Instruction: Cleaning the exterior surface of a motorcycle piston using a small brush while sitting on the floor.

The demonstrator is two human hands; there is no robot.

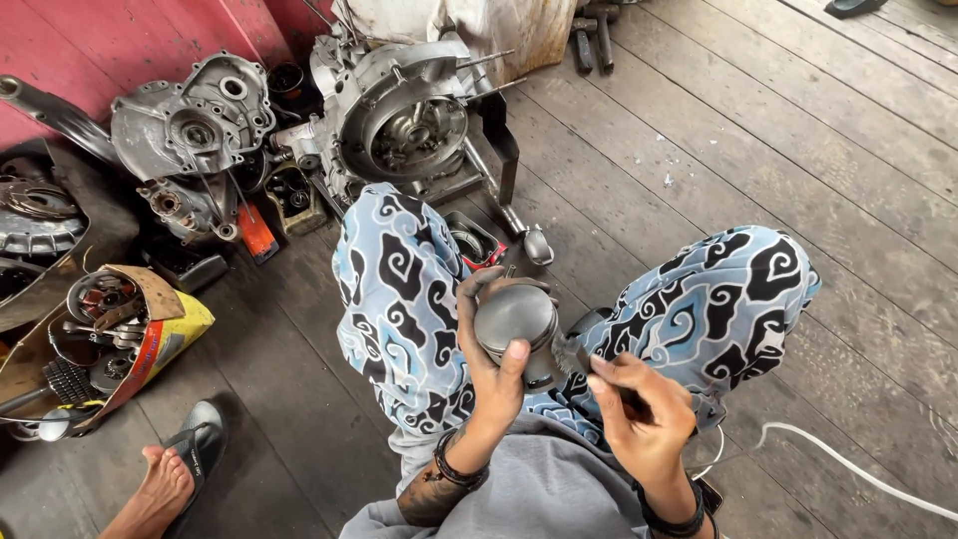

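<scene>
Weathered plank floor (pixel 778 130). Grey metal piston (pixel 517 321), dull, soot-darkened, cylindrical; crown faces the camera, axis tilted upward; held above the lap. Left hand (pixel 489 359) grips its skirt; right hand (pixel 639 409) closed around a brush (pixel 574 354) touching it.

Item one: a grey, round metal piston (pixel 517 321), cylindrical, with a flat, dull crown facing the camera and a darker, soiled skirt below it. It sits just below the centre of the frame, held off the floor above the lap, tilted so that the crown faces up and slightly left. The left hand (pixel 489 369) has it in its grip, fingers round the far side and thumb pressed on the near rim of the crown.

Item two: a small dark-handled brush (pixel 574 351) with short, worn grey bristles. It lies just right of the piston, bristles touching the skirt's lower right edge. The right hand (pixel 639 409) is closed round its handle, which is largely hidden.
</scene>
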